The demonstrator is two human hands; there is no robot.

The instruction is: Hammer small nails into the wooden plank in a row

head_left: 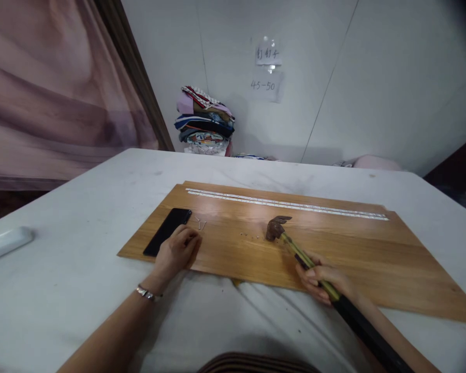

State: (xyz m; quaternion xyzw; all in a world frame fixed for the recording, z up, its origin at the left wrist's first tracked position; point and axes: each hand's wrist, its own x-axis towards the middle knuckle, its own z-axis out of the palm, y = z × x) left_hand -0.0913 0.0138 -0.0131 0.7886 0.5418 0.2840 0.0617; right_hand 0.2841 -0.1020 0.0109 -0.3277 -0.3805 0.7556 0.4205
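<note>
A wooden board (334, 259) lies on the white-covered table (62, 269). My right hand (324, 282) is closed round the yellow-and-black handle of a claw hammer (278, 228), whose rusty head rests on the board next to a row of small nail marks. My left hand (177, 249) rests on the board's near left part with fingers curled; whether it holds anything is hidden. A couple of loose nails (201, 224) lie just beyond its fingertips. A black phone (167, 231) lies flat beside that hand. A white measuring strip (287, 203) runs along the board's far edge.
A white oblong object (5, 242) sits at the table's left edge. A pile of folded cloth (204, 122) stands against the back wall, under two paper labels (267, 70). A pink curtain (50, 88) hangs at the left.
</note>
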